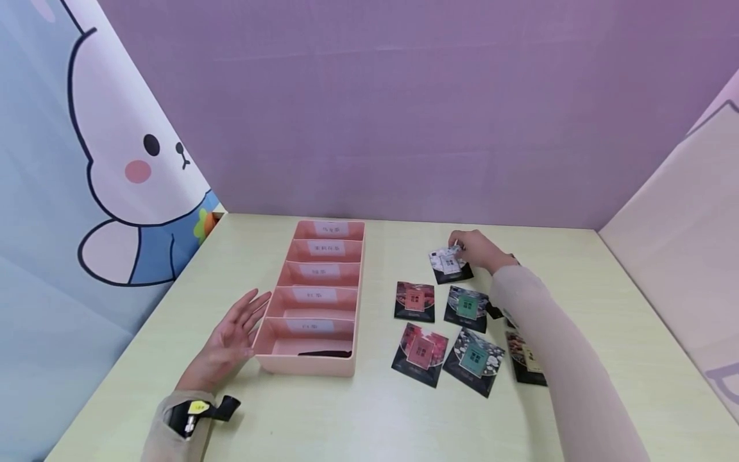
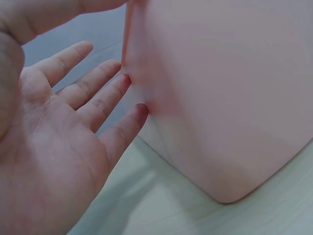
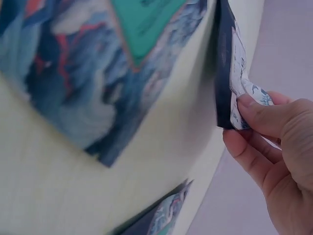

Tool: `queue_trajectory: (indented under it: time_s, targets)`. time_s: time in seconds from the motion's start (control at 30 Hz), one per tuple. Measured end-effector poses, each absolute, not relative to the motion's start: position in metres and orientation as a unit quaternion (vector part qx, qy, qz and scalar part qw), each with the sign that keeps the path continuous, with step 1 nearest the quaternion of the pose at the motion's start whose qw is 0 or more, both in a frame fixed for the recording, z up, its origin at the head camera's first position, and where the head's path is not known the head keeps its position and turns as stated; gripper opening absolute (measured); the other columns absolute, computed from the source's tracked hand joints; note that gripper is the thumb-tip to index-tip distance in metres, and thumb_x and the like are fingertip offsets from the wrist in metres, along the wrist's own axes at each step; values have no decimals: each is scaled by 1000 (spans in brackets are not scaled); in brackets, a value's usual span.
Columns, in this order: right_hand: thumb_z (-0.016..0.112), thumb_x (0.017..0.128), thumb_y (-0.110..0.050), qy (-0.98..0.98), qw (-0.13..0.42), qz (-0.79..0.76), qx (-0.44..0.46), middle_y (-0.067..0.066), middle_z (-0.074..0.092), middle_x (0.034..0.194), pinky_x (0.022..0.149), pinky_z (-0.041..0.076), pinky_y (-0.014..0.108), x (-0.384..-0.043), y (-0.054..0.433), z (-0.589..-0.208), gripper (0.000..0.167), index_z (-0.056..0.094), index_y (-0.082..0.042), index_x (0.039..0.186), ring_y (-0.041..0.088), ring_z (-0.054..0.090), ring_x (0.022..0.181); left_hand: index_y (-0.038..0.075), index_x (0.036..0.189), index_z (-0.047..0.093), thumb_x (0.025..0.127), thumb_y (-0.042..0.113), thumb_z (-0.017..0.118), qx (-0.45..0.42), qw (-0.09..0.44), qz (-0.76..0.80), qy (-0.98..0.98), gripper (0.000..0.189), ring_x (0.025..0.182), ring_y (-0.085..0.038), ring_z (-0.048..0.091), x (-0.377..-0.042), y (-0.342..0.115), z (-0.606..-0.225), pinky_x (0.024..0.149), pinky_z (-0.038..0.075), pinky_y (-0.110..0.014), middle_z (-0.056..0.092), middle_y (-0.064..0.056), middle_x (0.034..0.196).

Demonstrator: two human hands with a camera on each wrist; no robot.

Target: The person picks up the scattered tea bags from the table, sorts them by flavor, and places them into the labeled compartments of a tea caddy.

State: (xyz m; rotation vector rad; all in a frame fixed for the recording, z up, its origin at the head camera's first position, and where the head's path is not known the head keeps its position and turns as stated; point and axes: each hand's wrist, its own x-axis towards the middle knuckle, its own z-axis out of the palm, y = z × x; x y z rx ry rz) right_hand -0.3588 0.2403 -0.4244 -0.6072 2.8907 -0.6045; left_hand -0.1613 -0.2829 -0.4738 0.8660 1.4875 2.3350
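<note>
My right hand (image 1: 482, 250) pinches a white-and-black tea sachet (image 1: 447, 266) by its upper corner, at the back of the table. In the right wrist view, thumb and fingers grip the edge of this sachet (image 3: 237, 63), which stands tilted up. My left hand (image 1: 228, 337) is spread, palm toward the pink divided box (image 1: 306, 367). In the left wrist view, its fingertips (image 2: 142, 108) touch or nearly touch the box wall. The box has several labelled compartments in a row; a dark flat thing (image 1: 325, 353) lies in the nearest one.
Right of the box lie a red sachet (image 1: 414, 301), a green-labelled one (image 1: 466, 309), a pink one (image 1: 421, 355) and a teal-labelled one (image 1: 475, 361). A yellow-labelled sachet (image 1: 526, 359) is partly under my right sleeve, with others mostly hidden. A purple backdrop (image 1: 404, 128) rises behind the table.
</note>
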Motion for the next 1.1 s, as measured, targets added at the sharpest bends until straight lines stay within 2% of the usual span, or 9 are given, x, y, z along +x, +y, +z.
queue_trajectory:
  time_s: [0.37,0.77,1.1]
  targets:
    - [62,90,10,941,56,-267,-199,19,63,97,61,58,37,-351,237,-402,20,64,3,108,29,62,82,10,160,3,81,-25,51,300,118,799,507,99,148,-14,23,-161,-282,-474,116,27,-28,14,-8,166]
    - [60,91,11,933,66,-308,-176,22,65,103,72,60,48,-343,228,-376,20,65,3,109,33,65,88,12,161,5,81,-26,49,277,123,804,511,99,148,-14,24,-159,-283,-472,116,27,-28,13,-8,166]
    - [64,90,10,919,60,-349,-172,19,67,95,65,61,36,-327,217,-358,19,67,3,107,30,69,79,11,161,3,82,-26,50,273,126,804,513,99,148,-13,25,-156,-283,-468,115,28,-28,13,-7,166]
